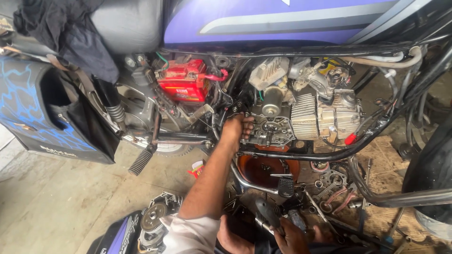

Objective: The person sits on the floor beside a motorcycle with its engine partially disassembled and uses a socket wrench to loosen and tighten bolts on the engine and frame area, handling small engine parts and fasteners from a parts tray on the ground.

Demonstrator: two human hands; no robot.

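Right hand clamped on dark tool, left hand fingers curled on engine case edge, frame tubes crowding.

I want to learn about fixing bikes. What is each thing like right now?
Engine: side cover off, insides showing.
Oil pan: under engine, dark oil inside.
Left hand: pressed against engine.
Right hand: gripping a dark tool.
Red battery: uncovered, wires attached.

Red boxy battery's pale label; small red-white packet on floor.
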